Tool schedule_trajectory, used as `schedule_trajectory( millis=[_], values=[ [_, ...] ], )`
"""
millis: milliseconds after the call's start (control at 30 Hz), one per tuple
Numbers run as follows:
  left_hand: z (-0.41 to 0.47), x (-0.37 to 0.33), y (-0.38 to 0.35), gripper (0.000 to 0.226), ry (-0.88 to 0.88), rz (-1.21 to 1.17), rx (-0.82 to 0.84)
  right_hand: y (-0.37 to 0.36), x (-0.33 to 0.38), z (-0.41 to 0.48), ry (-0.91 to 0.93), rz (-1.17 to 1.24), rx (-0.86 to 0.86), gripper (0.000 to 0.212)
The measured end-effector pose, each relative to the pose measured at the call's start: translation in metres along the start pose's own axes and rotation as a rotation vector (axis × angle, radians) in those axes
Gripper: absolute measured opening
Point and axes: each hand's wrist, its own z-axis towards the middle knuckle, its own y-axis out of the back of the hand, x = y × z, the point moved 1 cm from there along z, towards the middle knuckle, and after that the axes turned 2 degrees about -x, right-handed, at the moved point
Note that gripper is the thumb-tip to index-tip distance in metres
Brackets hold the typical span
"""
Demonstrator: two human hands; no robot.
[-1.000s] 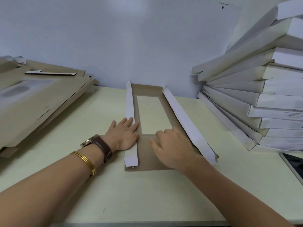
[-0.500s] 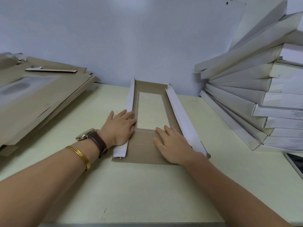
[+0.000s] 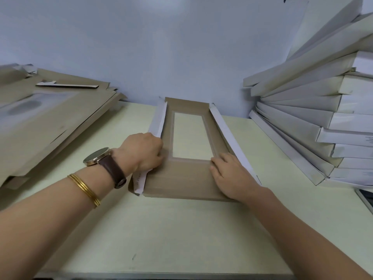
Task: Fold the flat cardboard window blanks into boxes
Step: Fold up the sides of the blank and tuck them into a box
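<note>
A pale blue wall (image 3: 181, 47) fills the top of the frame. Below it a cream tabletop (image 3: 181, 229) runs to the bottom edge, smooth and matt. At the right, white boxes (image 3: 323, 122) lean in a fanned stack. At the upper left lies a pile (image 3: 50, 122) of brown flats.

The blank (image 3: 187, 178) lies in the middle of the frame, brown side up, with its window showing the tabletop. It looks light, thin and stiff only along its creases, so it would likely skid or buckle unless pinned and lifted by the flaps.

The right grip (image 3: 232, 176) lies flat, fingers straight, pressing the panel beside the right flap (image 3: 228, 134). The left grip (image 3: 144, 152) is curled round the left flap (image 3: 159, 120), raising it. A watch (image 3: 96, 156) sits on that wrist.
</note>
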Motion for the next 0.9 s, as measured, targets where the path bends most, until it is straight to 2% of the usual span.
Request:
schedule_trajectory(
  millis=[167, 267, 400, 600, 700, 800, 833, 900],
  values=[
    [-0.006, 0.007, -0.009, 0.021, 0.007, -0.054, -0.032, 0.011, -0.019, -0.002, -0.04, -0.049, -0.027, 0.031],
    [-0.007, 0.013, -0.007, 0.037, 0.011, -0.164, -0.041, 0.02, -0.031, -0.003, -0.069, -0.101, -0.025, 0.033],
    [-0.004, 0.023, -0.003, 0.055, -0.107, -0.157, -0.155, 0.031, -0.046, -0.003, -0.094, -0.181, -0.024, 0.029],
    [-0.003, 0.036, -0.003, 0.057, -0.18, -0.122, 0.05, 0.033, -0.057, -0.008, 0.051, -0.168, -0.051, 0.045],
    [-0.011, 0.04, -0.004, 0.053, -0.17, -0.149, 0.106, 0.032, -0.061, -0.012, 0.101, -0.131, -0.02, 0.038],
    [-0.019, 0.041, -0.003, 0.04, -0.121, -0.311, 0.116, 0.031, -0.067, -0.017, 0.184, -0.072, -0.023, 0.018],
    [-0.022, 0.041, -0.001, 0.037, -0.103, -0.383, 0.128, 0.033, -0.069, -0.019, 0.196, -0.031, -0.019, 0.017],
    [-0.029, 0.042, 0.003, 0.05, -0.076, -0.545, 0.215, 0.039, -0.068, -0.025, 0.143, 0.147, 0.029, 0.035]
  ],
)
